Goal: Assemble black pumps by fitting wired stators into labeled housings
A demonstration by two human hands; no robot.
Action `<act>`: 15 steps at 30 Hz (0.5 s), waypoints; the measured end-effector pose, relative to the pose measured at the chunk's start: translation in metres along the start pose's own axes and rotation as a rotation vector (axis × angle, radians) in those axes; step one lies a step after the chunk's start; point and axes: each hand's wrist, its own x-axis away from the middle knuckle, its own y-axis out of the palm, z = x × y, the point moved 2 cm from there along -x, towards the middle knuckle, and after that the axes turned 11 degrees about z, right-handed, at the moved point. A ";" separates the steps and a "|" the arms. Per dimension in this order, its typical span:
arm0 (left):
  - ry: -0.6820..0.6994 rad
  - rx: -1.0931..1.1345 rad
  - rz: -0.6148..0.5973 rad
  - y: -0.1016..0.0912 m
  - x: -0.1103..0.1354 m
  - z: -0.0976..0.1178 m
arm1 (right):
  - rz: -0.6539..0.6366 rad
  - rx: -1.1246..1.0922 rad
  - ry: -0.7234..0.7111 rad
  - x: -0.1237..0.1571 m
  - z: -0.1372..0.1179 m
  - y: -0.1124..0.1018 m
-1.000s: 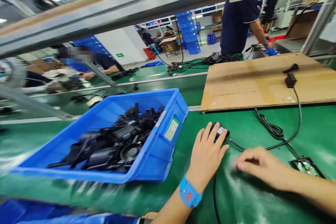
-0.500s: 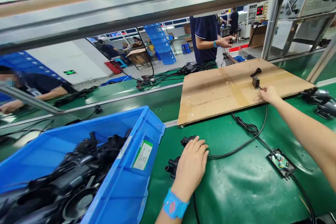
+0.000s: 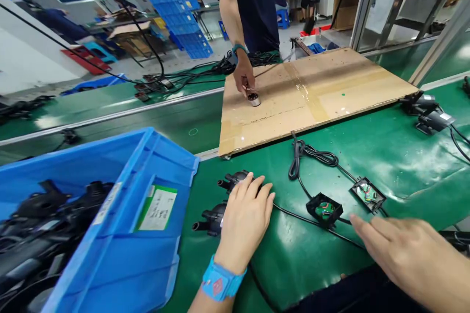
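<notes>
My left hand point(image 3: 246, 215) lies over two black pump-like housings, the upper housing point(image 3: 232, 181) and the lower housing point(image 3: 210, 220), with its fingers stretched and apart. My right hand point(image 3: 400, 249) is closed at its fingertips on a black cable point(image 3: 345, 221) beside a small open black box point(image 3: 324, 209). A green circuit board with coloured wires shows inside this box. Just right of it lies a second open box point(image 3: 368, 194), also with a board and wires. A coiled black cable point(image 3: 319, 156) runs from that second box.
At left stands a blue bin point(image 3: 165, 264) full of black parts. Beyond the mat lies a cardboard sheet point(image 3: 330, 78), where a co-worker's hand point(image 3: 244, 72) holds a round metal piece point(image 3: 253, 99). More black motor-like units point(image 3: 429, 112) rest at the right.
My right hand has brought the cable and its small box from the cardboard to the green mat. The co-worker's hand has reached onto the cardboard. My left hand stays on the housings.
</notes>
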 end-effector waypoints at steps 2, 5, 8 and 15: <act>0.023 0.082 -0.016 -0.004 0.000 0.016 | -0.034 -0.053 0.070 0.029 -0.011 0.016; 0.065 0.258 -0.089 -0.008 0.000 0.044 | -0.075 -0.153 0.187 0.054 -0.009 0.025; 0.094 0.383 -0.192 -0.004 0.003 0.066 | -0.180 -0.370 0.320 0.062 0.010 0.018; 0.037 0.550 -0.262 0.003 0.005 0.083 | 0.036 -0.482 0.481 0.054 0.073 0.026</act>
